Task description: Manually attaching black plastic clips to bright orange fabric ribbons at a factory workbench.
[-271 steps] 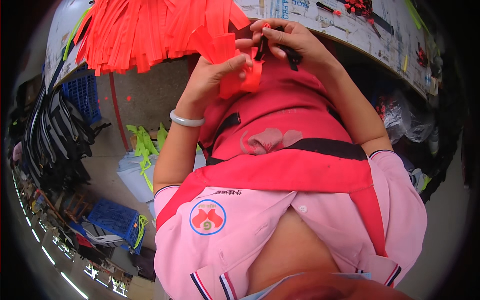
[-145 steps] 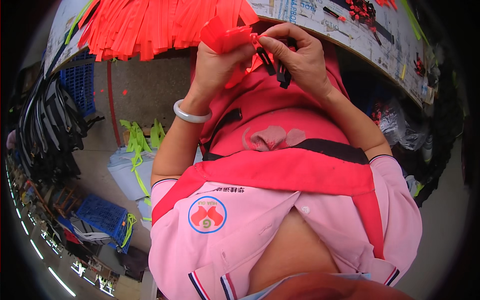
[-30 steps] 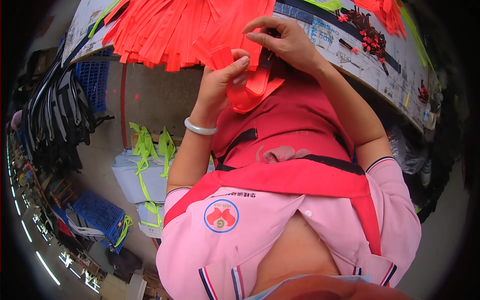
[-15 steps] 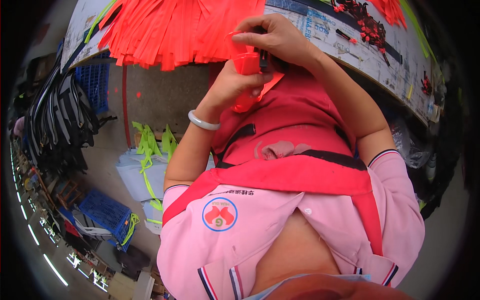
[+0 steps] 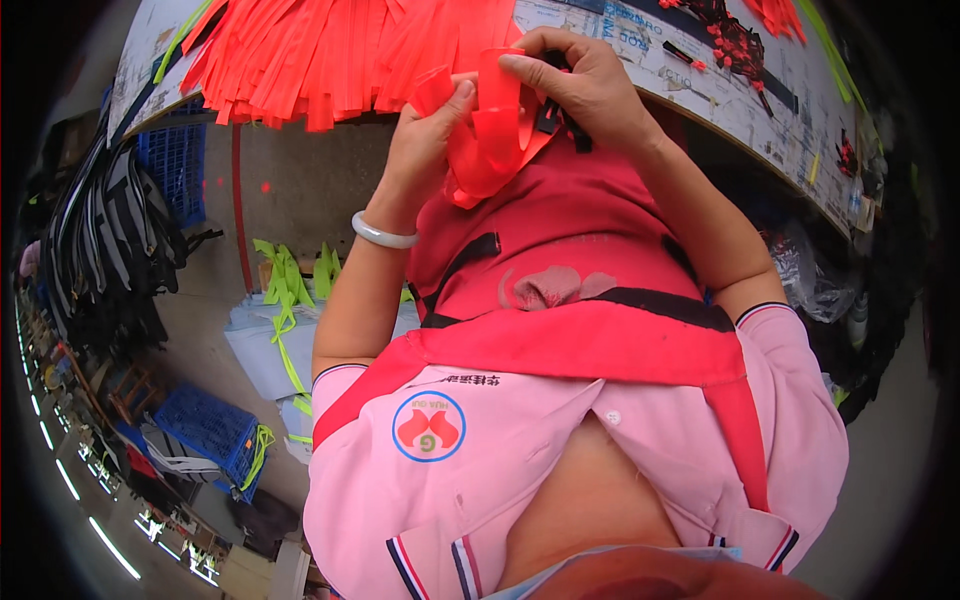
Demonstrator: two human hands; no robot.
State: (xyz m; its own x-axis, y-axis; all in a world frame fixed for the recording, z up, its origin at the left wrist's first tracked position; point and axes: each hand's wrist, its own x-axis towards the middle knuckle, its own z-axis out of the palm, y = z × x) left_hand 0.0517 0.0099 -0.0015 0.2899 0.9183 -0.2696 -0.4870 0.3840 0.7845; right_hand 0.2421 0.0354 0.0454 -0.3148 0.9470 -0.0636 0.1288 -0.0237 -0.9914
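The red-orange strips [image 5: 497, 132] in work are flat, smooth and ribbon-like, bent into loops between the two hands, above the lap and just off the table edge. The left hand [image 5: 424, 137] is closed, thumb pressed over a small folded stack of them. The right hand [image 5: 592, 92] is partly curled, thumb and forefinger pinching the upper end of one strip; narrow black pieces [image 5: 549, 117] show below its palm, the grip on them partly hidden. The lower folds hang before a red cloth apron [image 5: 585, 215] with black bands and a worn pale patch. A smooth, pale bracelet [image 5: 384, 233] rings the left wrist. On the scuffed, white-surfaced table [image 5: 675, 85], a thick fringe of like strips [image 5: 320, 62] overhangs the edge; to the right lies a tangled heap of black and red pieces [image 5: 738, 48]. Under the table at left, a blue lattice crate [image 5: 172, 172] shows its side, contents hidden. A second blue crate [image 5: 207, 418] stands lower left, with grey fabric [image 5: 178, 458] against it; whether any lies inside cannot be told. The clear plastic bag [image 5: 818, 278] at right is crumpled and glossy, its contents indistinct.
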